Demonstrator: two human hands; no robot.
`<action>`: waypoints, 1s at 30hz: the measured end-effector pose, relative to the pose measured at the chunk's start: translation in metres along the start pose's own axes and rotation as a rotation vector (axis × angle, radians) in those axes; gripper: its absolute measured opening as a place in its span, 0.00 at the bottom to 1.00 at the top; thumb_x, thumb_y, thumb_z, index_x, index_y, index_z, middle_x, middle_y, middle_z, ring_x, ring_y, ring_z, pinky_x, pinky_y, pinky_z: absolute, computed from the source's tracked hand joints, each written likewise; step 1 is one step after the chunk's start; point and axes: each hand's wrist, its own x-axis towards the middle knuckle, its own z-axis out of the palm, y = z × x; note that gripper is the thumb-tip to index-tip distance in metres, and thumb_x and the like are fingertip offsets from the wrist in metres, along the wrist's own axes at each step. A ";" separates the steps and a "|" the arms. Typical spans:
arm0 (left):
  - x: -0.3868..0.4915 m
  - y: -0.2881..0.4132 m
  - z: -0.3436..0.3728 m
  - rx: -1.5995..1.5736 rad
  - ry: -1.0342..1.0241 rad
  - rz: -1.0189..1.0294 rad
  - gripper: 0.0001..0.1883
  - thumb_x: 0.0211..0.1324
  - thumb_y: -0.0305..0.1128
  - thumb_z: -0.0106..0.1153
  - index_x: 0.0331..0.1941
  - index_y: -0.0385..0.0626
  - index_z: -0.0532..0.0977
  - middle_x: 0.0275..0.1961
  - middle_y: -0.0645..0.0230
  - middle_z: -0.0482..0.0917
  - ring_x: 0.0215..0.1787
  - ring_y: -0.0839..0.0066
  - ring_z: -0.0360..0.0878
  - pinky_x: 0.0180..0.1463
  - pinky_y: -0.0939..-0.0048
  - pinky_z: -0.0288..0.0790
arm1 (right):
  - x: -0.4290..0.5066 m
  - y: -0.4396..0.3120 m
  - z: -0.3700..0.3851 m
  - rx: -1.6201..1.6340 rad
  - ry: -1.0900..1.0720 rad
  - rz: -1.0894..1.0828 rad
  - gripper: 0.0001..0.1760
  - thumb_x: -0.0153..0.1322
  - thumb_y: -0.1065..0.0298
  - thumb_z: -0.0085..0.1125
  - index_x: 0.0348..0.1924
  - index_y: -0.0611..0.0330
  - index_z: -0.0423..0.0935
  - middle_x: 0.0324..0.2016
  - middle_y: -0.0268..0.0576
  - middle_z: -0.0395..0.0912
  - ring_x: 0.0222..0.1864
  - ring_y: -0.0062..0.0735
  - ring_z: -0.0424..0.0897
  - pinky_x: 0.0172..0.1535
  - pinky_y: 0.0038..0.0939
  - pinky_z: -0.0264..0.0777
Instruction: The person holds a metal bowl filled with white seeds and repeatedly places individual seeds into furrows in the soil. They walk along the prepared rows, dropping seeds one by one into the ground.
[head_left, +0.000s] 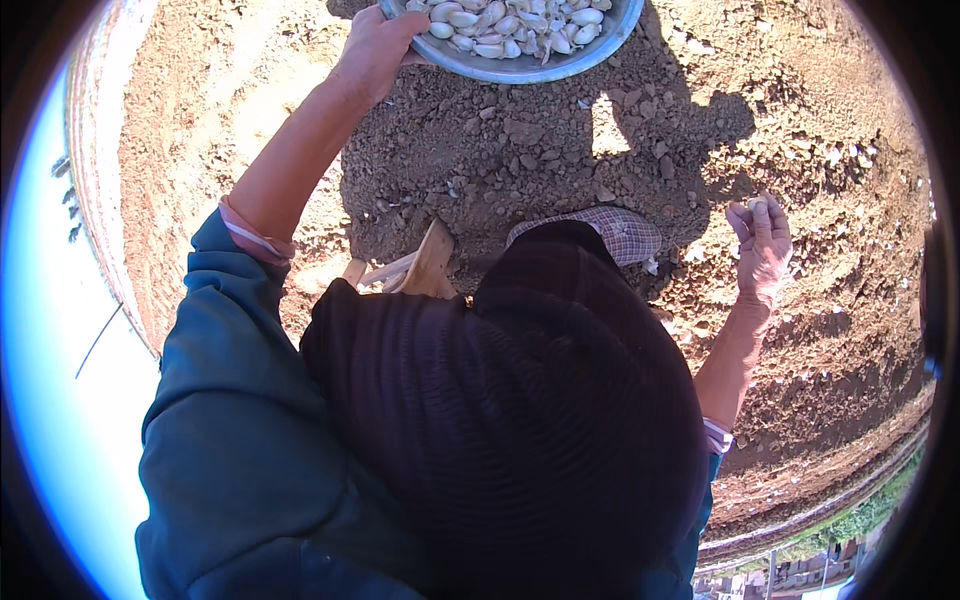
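Observation:
At the top of the view my left hand (377, 54) grips the near left rim of a round metal basin (517, 76), thumb over the edge. Peeled-apart garlic cloves (504, 26), with bits of papery skin, fill the part of it that shows; its far side is cut off. Out to the right, my right hand (761, 244) is raised above the soil with thumb and fingers pinched together. A small pale piece, which looks like a garlic clove (753, 203), shows at the fingertips, mostly hidden by them.
Dry, cloddy soil (525, 142) lies ahead, with pale bits scattered over it at right. Near my dark-clothed legs (555, 315) are a checked cloth shoe (630, 234) and a wooden piece (431, 259), partly hidden. Green plants (855, 517) edge the field at lower right.

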 end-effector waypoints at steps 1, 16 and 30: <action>-0.002 -0.006 -0.009 0.036 0.117 -0.009 0.15 0.58 0.29 0.55 0.45 0.30 0.73 0.41 0.59 0.80 0.38 0.73 0.81 0.44 0.69 0.78 | 0.001 0.006 0.000 -0.027 0.093 0.036 0.16 0.73 0.73 0.55 0.52 0.72 0.69 0.35 0.44 0.78 0.35 0.33 0.82 0.42 0.33 0.84; -0.026 -0.028 0.031 -0.360 0.087 -0.196 0.22 0.59 0.22 0.50 0.58 0.28 0.64 0.55 0.54 0.74 0.54 0.67 0.77 0.56 0.64 0.74 | 0.053 0.032 0.008 -0.912 0.326 -0.173 0.12 0.71 0.64 0.58 0.38 0.65 0.76 0.24 0.45 0.78 0.24 0.34 0.78 0.30 0.33 0.72; -0.016 -0.018 0.093 -0.260 -0.086 -0.197 0.19 0.58 0.24 0.52 0.53 0.30 0.69 0.49 0.59 0.78 0.47 0.71 0.79 0.51 0.68 0.75 | 0.101 0.037 0.007 -1.416 0.167 -0.349 0.11 0.65 0.75 0.56 0.40 0.59 0.68 0.36 0.55 0.76 0.35 0.57 0.78 0.37 0.47 0.74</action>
